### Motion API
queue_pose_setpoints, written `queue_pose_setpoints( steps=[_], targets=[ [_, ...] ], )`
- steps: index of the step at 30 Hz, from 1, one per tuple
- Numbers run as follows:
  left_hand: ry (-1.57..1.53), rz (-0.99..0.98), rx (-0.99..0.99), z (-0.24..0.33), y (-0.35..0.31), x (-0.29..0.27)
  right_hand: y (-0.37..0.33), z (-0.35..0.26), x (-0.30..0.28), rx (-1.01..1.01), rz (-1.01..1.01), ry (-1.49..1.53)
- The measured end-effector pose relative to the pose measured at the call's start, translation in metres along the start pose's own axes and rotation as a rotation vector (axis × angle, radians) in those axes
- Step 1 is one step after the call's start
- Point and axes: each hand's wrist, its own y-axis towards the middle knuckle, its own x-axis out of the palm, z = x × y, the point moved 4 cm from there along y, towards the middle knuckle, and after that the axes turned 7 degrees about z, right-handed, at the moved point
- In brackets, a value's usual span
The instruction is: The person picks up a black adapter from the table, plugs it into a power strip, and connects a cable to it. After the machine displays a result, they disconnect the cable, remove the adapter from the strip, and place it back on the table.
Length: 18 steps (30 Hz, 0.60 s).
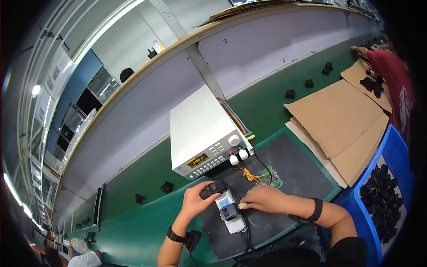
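A small black plug-shaped adapter (212, 188) is gripped in the left hand (195, 201), fingers curled around it, at the top end of a white power strip (231, 212) that lies on a dark grey mat (293, 167) on the green bench (133, 222). A second black adapter with a blue label (228, 211) is seen plugged into the middle of the strip. The right hand (263, 199) is laid flat-ish over the strip's right edge, fingers bent, with fingertips pressed on a small pale switch or socket; nothing is clearly held in it. Black bands are worn on both wrists. Just behind the hands a small green circuit board with yellow wires (261, 176) is seen on the mat, cabled to a white box-shaped bench instrument (202, 131) with an amber display, grey keys, one round knob and white terminals on its front. Flat brown cardboard sheets (342, 122) are stacked to the right on the bench, no print visible. A blue plastic bin (391, 151) at the lower right is filled with loose black adapters (382, 196). More single black adapters (290, 94) are scattered along the far green strip. A person in a red shirt (393, 73) is seen working at the far right. A pale partition wall (275, 49) runs behind the bench, one small dark mark on it, too small to read.
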Motion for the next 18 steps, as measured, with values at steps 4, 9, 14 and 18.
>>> queue_pose_setpoints(
  steps=[4,9,14,18],
  targets=[
    [0.058,-0.049,-0.010,0.001,0.004,0.000,0.002,-0.002,-0.015,-0.054,-0.006,-0.079],
    [-0.114,-0.021,-0.106,-0.023,0.001,0.010,0.009,0.016,-0.046,0.179,0.166,0.076],
    [-0.054,0.026,0.040,-0.020,-0.001,0.011,0.017,0.029,-0.030,0.214,0.147,0.132],
    [-0.022,0.018,0.042,-0.017,-0.003,0.014,0.034,0.039,-0.020,0.255,0.153,0.116]
  ],
)
